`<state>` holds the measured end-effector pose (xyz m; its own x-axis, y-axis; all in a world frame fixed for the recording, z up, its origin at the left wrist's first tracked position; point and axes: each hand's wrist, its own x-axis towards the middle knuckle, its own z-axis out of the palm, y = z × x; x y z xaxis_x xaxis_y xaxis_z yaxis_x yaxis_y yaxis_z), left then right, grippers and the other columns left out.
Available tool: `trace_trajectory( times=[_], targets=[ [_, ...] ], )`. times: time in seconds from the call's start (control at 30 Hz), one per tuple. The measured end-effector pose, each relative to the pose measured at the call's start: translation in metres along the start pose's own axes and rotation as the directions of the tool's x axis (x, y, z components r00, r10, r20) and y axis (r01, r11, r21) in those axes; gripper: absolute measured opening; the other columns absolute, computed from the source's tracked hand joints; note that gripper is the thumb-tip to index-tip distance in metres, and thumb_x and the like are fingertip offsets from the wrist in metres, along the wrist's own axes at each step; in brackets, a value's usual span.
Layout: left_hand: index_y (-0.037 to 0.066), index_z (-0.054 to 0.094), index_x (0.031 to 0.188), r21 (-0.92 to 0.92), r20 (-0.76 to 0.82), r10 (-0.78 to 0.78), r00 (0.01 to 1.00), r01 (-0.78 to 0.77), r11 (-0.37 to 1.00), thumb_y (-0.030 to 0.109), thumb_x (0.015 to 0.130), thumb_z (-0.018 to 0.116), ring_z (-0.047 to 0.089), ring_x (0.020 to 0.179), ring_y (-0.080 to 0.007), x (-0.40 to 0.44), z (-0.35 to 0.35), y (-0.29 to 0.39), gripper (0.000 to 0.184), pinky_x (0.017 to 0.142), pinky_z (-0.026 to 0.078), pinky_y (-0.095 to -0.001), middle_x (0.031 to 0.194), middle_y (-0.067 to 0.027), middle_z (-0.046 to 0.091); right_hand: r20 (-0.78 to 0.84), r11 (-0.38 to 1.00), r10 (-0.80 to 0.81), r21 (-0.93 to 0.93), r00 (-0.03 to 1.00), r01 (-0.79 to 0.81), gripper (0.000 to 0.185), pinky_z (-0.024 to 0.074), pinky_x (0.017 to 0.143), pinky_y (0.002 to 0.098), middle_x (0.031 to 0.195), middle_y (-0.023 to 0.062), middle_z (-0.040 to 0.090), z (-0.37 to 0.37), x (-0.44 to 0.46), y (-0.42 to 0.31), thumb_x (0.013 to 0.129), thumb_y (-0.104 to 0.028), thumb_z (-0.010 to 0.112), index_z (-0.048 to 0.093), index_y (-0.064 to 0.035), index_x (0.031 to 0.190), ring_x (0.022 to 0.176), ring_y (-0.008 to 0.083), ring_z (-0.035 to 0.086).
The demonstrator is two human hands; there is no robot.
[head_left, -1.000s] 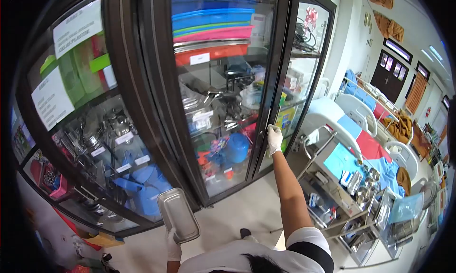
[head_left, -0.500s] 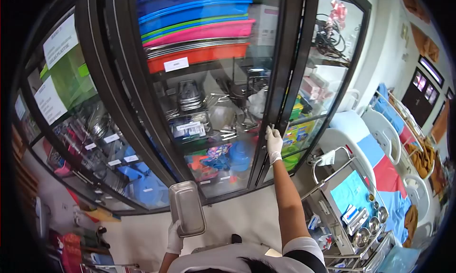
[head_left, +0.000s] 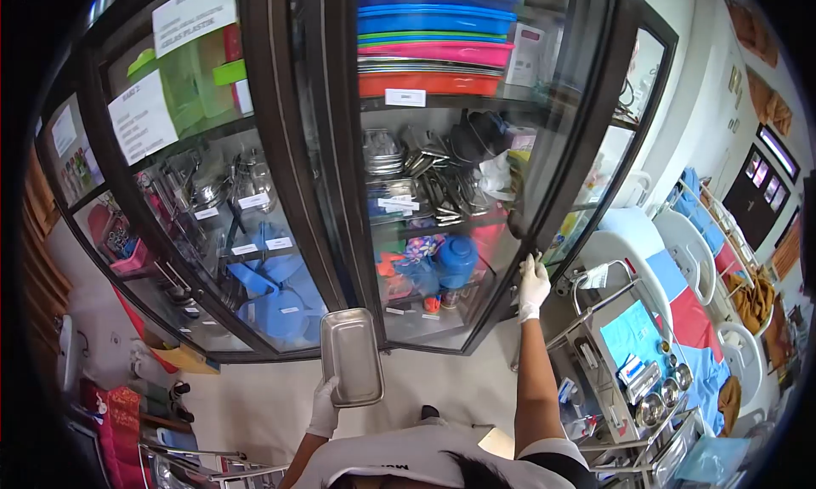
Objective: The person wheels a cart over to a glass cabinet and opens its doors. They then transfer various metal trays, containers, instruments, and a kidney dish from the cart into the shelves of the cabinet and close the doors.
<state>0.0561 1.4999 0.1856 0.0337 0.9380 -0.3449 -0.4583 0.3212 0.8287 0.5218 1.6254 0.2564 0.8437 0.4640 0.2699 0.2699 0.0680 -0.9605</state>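
My left hand point(head_left: 324, 408), in a white glove, is closed on the lower left rim of a shallow metal tray point(head_left: 353, 359). The tray is rectangular with rounded corners, and nothing lies in it. My right hand point(head_left: 533, 288), also gloved, is closed at the dark-framed edge of a glass cabinet door point(head_left: 551, 201). Its fingertips are partly hidden, so the exact grip is hard to see. The door stands ajar. Behind its glass are stacked plastic trays point(head_left: 435, 51), metal instruments point(head_left: 438, 179) and a blue round container point(head_left: 457, 258).
To the left, another glass cabinet section point(head_left: 212, 183) holds metalware and blue plastic items. On the right stands a metal trolley point(head_left: 586, 353) with steel bowls point(head_left: 650, 408) and a blue cloth point(head_left: 633, 334). Beds point(head_left: 671, 276) stand beyond it.
My right hand has pulled the cabinet door outward and to the right, widening its gap. The metal tray stays in my left hand. The view has shifted left.
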Motion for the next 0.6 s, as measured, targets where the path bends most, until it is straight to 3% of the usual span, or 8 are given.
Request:
trace_trajectory(
  times=[0.1, 0.23, 0.3, 0.4, 0.43, 0.5, 0.57, 0.6],
  targets=[
    [-0.001, 0.054, 0.117, 0.013, 0.093, 0.016, 0.996, -0.017, 1.0, 0.016, 0.091, 0.047, 0.057, 0.088, -0.0138, -0.008, -0.025, 0.01, 0.032, 0.077, 0.045, -0.0234, 0.103, -0.0081, 0.061, -0.002, 0.998, 0.062, 0.006, 0.998, -0.062, 0.029, 0.04, 0.056, 0.0213, 0.063, 0.0028, 0.059, -0.037, -0.059, -0.034, 0.088, -0.027, 0.06, 0.065, -0.0001, 0.08, 0.056, 0.0086, 0.05],
    [-0.001, 0.053, 0.118, -0.005, 0.182, -0.008, 0.983, 0.009, 1.0, 0.016, 0.091, 0.046, 0.057, 0.088, -0.014, -0.02, -0.059, 0.028, 0.032, 0.077, 0.045, -0.0232, 0.105, -0.0084, 0.061, -0.137, 0.998, -0.061, 0.024, 0.989, 0.065, 0.023, 0.0406, 0.057, 0.021, 0.066, 0.0025, 0.06, -0.074, -0.139, -0.05, 0.088, -0.022, 0.059, 0.066, -0.0003, 0.086, 0.057, 0.0096, 0.051],
    [-0.001, 0.054, 0.117, 0.035, 0.179, -0.027, 0.983, 0.021, 0.999, 0.017, 0.091, 0.047, 0.056, 0.089, -0.0131, -0.03, -0.073, 0.038, 0.033, 0.078, 0.044, -0.0234, 0.105, -0.0079, 0.06, -0.27, 0.935, -0.353, -0.081, 0.896, 0.345, 0.021, 0.0436, 0.064, 0.0215, 0.078, 0.005, 0.063, -0.094, -0.155, -0.016, 0.089, -0.016, 0.057, 0.064, 0.0003, 0.1, 0.065, 0.0119, 0.055],
    [-0.001, 0.055, 0.116, 0.162, 0.153, -0.032, 0.988, 0.007, 0.987, 0.018, 0.091, 0.047, 0.055, 0.088, -0.0118, -0.042, -0.096, 0.051, 0.032, 0.079, 0.042, -0.0237, 0.103, -0.0061, 0.06, -0.328, 0.883, -0.429, 0.048, 0.842, 0.468, 0.027, 0.045, 0.074, 0.0238, 0.092, 0.008, 0.064, -0.097, -0.205, -0.086, 0.089, -0.01, 0.055, 0.058, 0.0013, 0.113, 0.076, 0.0144, 0.058],
    [0.0, 0.056, 0.114, 0.206, 0.142, 0.021, 0.99, -0.05, 0.977, 0.018, 0.091, 0.049, 0.055, 0.088, -0.0116, -0.052, -0.094, 0.061, 0.031, 0.08, 0.042, -0.0236, 0.102, -0.0055, 0.06, -0.296, 0.889, -0.419, 0.057, 0.859, 0.453, 0.027, 0.045, 0.074, 0.0238, 0.092, 0.008, 0.064, -0.099, -0.223, -0.094, 0.089, -0.01, 0.055, 0.058, 0.0013, 0.113, 0.076, 0.0144, 0.058],
    [0.0, 0.057, 0.113, 0.248, 0.102, 0.086, 0.991, -0.109, 0.963, 0.019, 0.09, 0.05, 0.054, 0.088, -0.0113, -0.063, -0.106, 0.071, 0.03, 0.08, 0.041, -0.0236, 0.1, -0.0049, 0.06, -0.072, 0.922, -0.335, 0.182, 0.94, 0.342, 0.031, 0.0447, 0.077, 0.025, 0.099, 0.0102, 0.063, -0.104, -0.245, -0.105, 0.087, -0.005, 0.055, 0.055, 0.0011, 0.117, 0.083, 0.0163, 0.058],
    [-0.001, 0.057, 0.114, 0.258, 0.147, 0.106, 0.984, -0.141, 0.956, 0.021, 0.092, 0.049, 0.056, 0.097, -0.0148, -0.053, -0.125, 0.062, 0.033, 0.088, 0.04, -0.0247, 0.109, -0.008, 0.061, 0.155, 0.932, -0.277, 0.283, 0.948, 0.226, 0.036, 0.0444, 0.08, 0.0261, 0.105, 0.0124, 0.063, -0.105, -0.251, -0.112, 0.084, -0.001, 0.054, 0.052, 0.0009, 0.12, 0.089, 0.0181, 0.058],
    [-0.001, 0.057, 0.114, 0.247, 0.126, 0.122, 0.984, -0.15, 0.957, 0.021, 0.092, 0.049, 0.056, 0.097, -0.0148, -0.057, -0.132, 0.064, 0.033, 0.088, 0.04, -0.0247, 0.109, -0.008, 0.061, 0.273, 0.973, -0.186, 0.186, 0.944, 0.138, 0.037, 0.0433, 0.084, 0.0263, 0.108, 0.0124, 0.061, -0.108, -0.256, -0.112, 0.084, 0.0, 0.054, 0.051, 0.0007, 0.121, 0.093, 0.0185, 0.057]
  ],
)
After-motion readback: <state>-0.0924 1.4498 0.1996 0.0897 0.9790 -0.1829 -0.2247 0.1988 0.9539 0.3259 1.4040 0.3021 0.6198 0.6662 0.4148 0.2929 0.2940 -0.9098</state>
